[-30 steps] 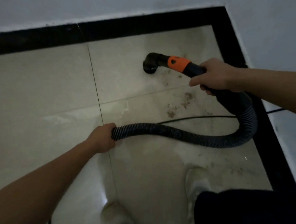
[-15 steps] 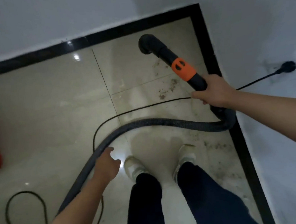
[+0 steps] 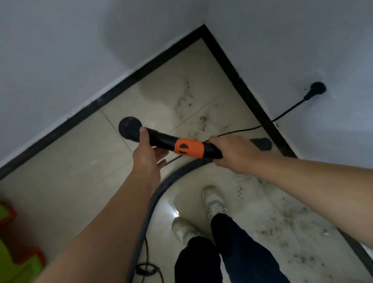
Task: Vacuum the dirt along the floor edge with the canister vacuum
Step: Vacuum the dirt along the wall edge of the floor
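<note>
The black vacuum wand point(image 3: 159, 139) with an orange collar point(image 3: 188, 149) is lifted off the floor, lying almost level in front of me, its round nozzle end point(image 3: 129, 126) pointing left. My right hand point(image 3: 232, 152) grips the wand just behind the orange collar. My left hand point(image 3: 146, 153) cups the black tube near the nozzle, thumb up, fingers loosely under it. The ribbed hose point(image 3: 162, 187) curves from the handle down past my feet. Brown dirt point(image 3: 201, 120) is scattered on the cream tiles near the corner, and more dirt point(image 3: 282, 225) lies along the right black edge.
Two white walls meet at a corner with a black floor border point(image 3: 238, 80). A black plug point(image 3: 316, 89) sits in the right wall, its cord point(image 3: 246, 129) running across the floor. A green and red object point(image 3: 9, 246) is at the left. My shoes point(image 3: 213, 201) stand mid-floor.
The wand rose off the floor and swung to point left. My left hand let go of the hose and came up to the tube near the nozzle. The view turned toward the corner.
</note>
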Motion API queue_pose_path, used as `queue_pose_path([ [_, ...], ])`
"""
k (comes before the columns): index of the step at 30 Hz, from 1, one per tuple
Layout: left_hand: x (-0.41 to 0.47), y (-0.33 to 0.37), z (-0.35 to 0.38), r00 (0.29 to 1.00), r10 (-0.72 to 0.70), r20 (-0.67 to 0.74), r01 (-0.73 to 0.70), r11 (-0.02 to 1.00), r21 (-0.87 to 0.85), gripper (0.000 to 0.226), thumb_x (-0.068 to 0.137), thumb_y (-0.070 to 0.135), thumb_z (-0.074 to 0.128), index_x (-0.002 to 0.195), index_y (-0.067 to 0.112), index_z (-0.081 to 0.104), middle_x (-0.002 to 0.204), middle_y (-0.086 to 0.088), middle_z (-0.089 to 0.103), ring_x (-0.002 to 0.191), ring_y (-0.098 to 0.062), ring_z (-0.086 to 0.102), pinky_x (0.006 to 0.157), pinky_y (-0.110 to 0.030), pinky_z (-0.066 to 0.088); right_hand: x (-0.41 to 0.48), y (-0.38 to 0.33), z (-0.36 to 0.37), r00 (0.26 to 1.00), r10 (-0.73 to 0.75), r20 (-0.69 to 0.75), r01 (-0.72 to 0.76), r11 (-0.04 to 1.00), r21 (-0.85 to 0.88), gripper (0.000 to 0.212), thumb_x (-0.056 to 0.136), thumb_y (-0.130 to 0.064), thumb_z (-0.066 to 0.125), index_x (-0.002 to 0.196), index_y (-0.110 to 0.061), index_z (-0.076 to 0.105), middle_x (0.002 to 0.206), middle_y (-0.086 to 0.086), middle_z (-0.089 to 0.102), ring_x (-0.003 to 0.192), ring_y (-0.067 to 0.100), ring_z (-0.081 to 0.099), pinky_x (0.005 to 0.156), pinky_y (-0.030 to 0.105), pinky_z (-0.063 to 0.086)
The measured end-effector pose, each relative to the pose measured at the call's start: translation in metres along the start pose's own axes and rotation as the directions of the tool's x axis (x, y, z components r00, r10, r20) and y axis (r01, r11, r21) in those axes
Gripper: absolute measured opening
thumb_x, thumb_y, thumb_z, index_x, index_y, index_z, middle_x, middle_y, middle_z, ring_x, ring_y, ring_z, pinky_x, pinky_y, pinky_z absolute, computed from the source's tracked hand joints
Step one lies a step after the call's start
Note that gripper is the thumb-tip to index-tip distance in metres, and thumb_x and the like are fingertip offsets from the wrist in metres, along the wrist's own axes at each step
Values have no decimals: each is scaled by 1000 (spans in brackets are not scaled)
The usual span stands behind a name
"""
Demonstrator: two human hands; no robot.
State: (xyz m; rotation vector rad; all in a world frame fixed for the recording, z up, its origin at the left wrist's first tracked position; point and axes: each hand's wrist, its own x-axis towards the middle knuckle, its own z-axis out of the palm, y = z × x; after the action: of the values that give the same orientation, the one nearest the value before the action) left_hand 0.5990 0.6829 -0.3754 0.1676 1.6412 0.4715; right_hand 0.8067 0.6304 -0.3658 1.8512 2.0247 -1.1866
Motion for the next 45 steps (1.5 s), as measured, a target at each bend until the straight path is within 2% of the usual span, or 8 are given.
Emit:
queue_pose_path([
  [6,-13,35,58,996,-67,-62,63,996,-65,33,95,18,60,122,2,50,103,-15,63,91,-31,64,57,-39,51,-10,15,-7,999,36,13,-37,985,170,17,87,-22,62,99,-15,52,87,5,63,76,21,60,53,29,32],
  [10,-8,52,70,999,-26,-44,27,999,32,26,97,20,56,118,6,49,101,-10,62,91,-28,63,59,-39,51,-18,41,-9,986,159,51,-167,956,241,24,76,-32,72,85,-21,52,68,-9,54,60,11,54,47,20,32],
  [14,16,76,56,1000,-18,-20,20,996,84,20,99,20,53,114,8,48,98,-7,60,86,-23,60,67,-40,49,-13,48,-2,955,257,148,-292,900,324,35,67,-41,79,90,-31,55,77,-11,61,69,10,60,62,32,53],
  [19,64,111,38,999,-39,13,37,988,150,28,98,19,54,123,8,47,102,-10,59,90,-27,60,80,-45,49,20,22,2,938,274,215,-345,807,479,47,62,-43,84,99,-28,59,86,-8,64,75,7,62,59,23,48],
  [27,117,144,-11,972,-199,128,168,961,221,32,95,15,58,123,2,49,87,-15,59,71,-24,60,68,-41,56,61,-47,38,883,454,-124,-420,879,227,51,57,-41,74,103,-23,62,93,1,64,84,24,61,75,34,47],
  [35,114,157,-20,939,-263,221,139,879,456,34,95,16,59,126,5,47,96,-15,60,83,-26,63,80,-45,55,55,-116,70,643,756,-125,-696,644,318,52,67,-40,74,112,-22,57,107,3,59,106,28,54,106,42,35],
  [40,117,165,-7,921,-305,242,115,808,578,34,95,13,58,126,6,47,94,-16,60,89,-29,63,68,-43,56,47,-132,86,633,753,-183,-661,648,379,46,64,-46,71,101,-20,61,102,2,62,104,27,54,108,46,33],
  [45,143,165,8,918,-285,277,30,745,666,26,97,13,54,122,7,45,90,-16,57,75,-28,62,65,-43,56,62,-135,105,600,709,-370,-592,705,391,40,56,-48,65,80,-17,59,73,2,61,72,29,59,80,39,45],
])
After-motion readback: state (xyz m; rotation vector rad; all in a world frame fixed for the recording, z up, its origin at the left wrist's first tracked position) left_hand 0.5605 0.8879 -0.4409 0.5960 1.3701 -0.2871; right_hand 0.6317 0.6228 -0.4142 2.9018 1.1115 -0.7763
